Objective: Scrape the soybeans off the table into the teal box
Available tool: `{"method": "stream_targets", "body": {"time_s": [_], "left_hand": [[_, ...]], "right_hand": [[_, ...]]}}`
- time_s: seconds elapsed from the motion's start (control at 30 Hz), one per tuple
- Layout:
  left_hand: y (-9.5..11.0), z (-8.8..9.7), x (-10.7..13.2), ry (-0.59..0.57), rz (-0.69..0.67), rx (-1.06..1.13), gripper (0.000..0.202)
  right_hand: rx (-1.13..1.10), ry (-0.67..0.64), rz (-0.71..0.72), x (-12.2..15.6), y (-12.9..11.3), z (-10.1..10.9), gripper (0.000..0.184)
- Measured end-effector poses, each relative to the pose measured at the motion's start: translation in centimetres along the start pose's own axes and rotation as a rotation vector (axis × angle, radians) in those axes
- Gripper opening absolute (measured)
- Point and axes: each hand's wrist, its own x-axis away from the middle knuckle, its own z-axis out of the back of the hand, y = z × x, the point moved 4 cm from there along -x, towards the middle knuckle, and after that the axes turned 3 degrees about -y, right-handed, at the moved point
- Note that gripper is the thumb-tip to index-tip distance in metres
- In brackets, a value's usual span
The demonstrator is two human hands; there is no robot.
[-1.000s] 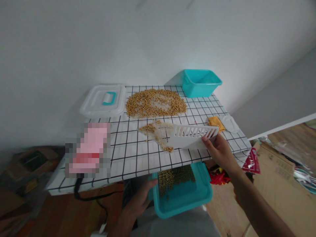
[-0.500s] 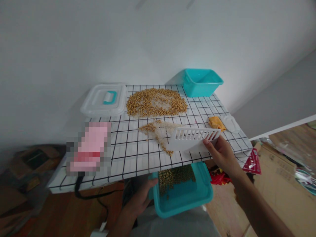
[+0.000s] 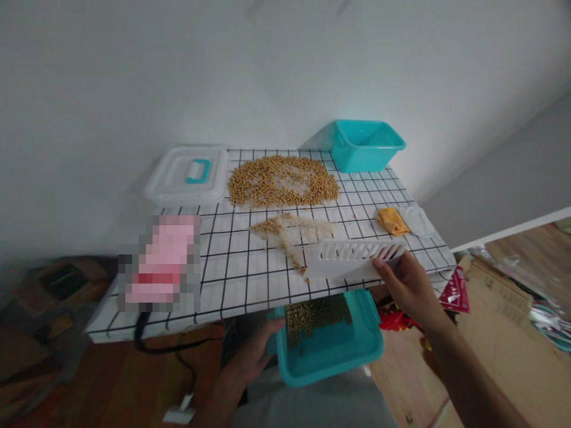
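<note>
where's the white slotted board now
In the head view, the right hand holds the white slotted board near the table's front edge, right of the smaller bean pile.

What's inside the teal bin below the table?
Small round beans lie toward the far side of the teal bin; the table covers its far end, hiding anything there.

A pale wall (image 3: 276,71), wood-look floor (image 3: 107,380) and grid-patterned table (image 3: 245,282) suggest a home.
</note>
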Motion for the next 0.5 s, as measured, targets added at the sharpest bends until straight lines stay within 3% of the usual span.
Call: {"method": "stream_targets", "body": {"time_s": [0.23, 0.5], "left_hand": [[0.8, -1.5, 0.3, -0.131, -0.007, 0.083, 0.033], [1.3, -1.7, 0.9, -0.09, -0.007, 0.051, 0.017]], "right_hand": [[0.028, -0.027, -0.003, 0.9, -0.7, 0.0, 0.024], [-0.072, -0.031, -0.022, 2.0, 0.7, 0.1, 0.025]]}}
